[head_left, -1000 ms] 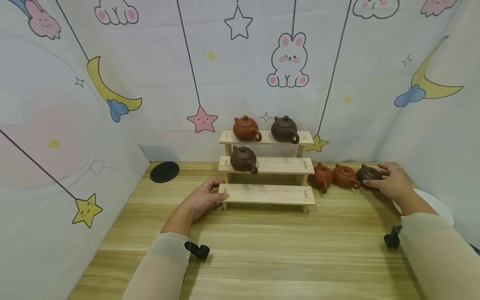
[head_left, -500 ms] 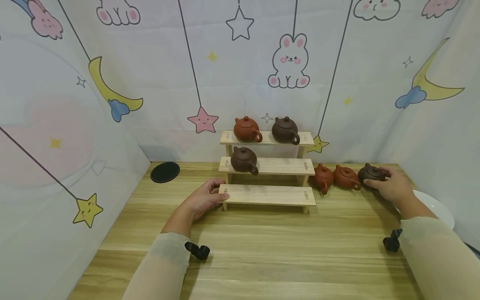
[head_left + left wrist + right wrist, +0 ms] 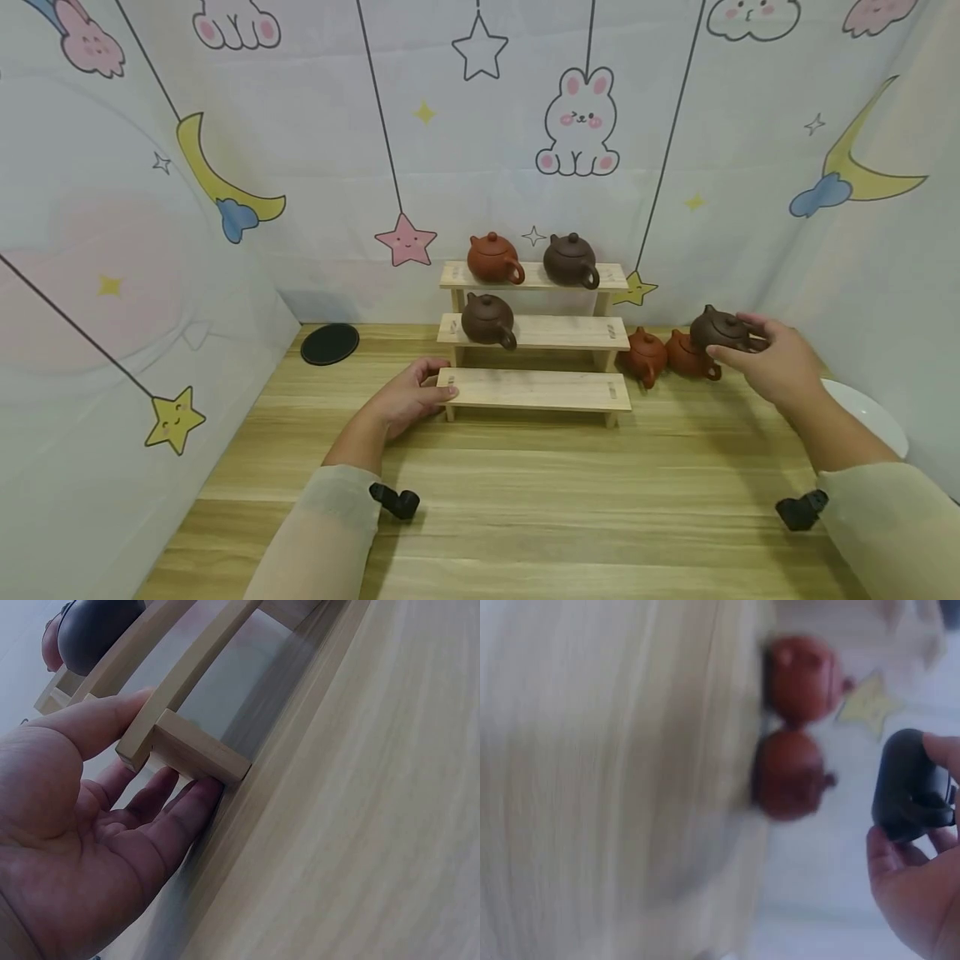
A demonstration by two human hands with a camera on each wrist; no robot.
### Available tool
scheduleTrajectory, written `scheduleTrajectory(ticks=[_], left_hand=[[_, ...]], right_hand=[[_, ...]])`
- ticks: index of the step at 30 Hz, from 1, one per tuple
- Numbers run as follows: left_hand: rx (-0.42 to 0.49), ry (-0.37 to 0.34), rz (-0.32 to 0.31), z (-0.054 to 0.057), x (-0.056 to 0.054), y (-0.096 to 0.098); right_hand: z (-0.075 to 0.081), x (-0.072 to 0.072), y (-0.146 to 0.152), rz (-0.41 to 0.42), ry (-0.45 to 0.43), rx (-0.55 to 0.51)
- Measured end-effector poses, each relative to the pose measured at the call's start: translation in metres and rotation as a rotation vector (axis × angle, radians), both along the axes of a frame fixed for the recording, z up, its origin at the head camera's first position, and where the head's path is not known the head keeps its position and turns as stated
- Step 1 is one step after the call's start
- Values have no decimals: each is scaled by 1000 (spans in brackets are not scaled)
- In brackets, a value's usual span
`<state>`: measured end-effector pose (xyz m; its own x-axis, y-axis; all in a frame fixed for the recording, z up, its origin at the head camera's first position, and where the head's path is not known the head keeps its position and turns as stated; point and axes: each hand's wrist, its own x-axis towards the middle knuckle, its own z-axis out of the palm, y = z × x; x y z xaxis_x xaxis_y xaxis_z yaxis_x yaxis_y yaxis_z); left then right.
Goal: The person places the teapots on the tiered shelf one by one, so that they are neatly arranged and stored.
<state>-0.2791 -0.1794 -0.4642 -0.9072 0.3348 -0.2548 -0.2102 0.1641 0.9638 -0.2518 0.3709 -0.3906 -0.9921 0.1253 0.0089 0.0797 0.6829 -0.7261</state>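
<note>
My right hand (image 3: 783, 367) holds a dark brown teapot (image 3: 716, 328), thumb on one side and fingers on the other. In the right wrist view this teapot (image 3: 901, 776) hangs clear of the table. My left hand (image 3: 405, 400) grips the left end of a three-step wooden display stand (image 3: 532, 388). Its thumb lies on the lowest board, and in the left wrist view the fingers reach beneath it to the leg (image 3: 199, 750). On the top step sit a reddish teapot (image 3: 492, 260) and a dark brown teapot (image 3: 570, 260). Another dark teapot (image 3: 486, 318) stands at the middle step's left end.
Two reddish teapots, one (image 3: 647, 357) beside the stand and another (image 3: 684, 354) partly behind the lifted one, stand on the wooden table (image 3: 525, 517). A black round coaster (image 3: 330, 344) lies back left. A white plate (image 3: 866, 417) is by the right wall. Printed cloth (image 3: 322, 150) closes the back.
The right hand has lifted the dark teapot off the table at the far right and moved it left, over the nearer reddish teapot. The left hand stays on the stand.
</note>
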Motion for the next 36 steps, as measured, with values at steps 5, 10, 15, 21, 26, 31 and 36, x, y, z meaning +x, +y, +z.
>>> scheduleTrajectory(ticks=[5, 10, 15, 21, 26, 31, 36], left_hand=[[-2, 1, -3, 1, -1, 0], [-6, 7, -6, 0, -1, 0], [-4, 0, 2, -1, -1, 0], [-9, 4, -2, -1, 0, -1], [-4, 1, 6, 0, 0, 0], [0, -2, 3, -1, 0, -1], [2, 0, 0, -2, 0, 0]], right_hand=[[13, 12, -31, 100, -1, -49], [19, 21, -60, 174, 17, -35], [22, 25, -84, 225, 15, -29], [26, 21, -112, 278, 16, -105], [28, 10, -133, 321, 21, -184], [28, -5, -151, 317, 5, -184], [29, -18, -167, 318, 23, -155]])
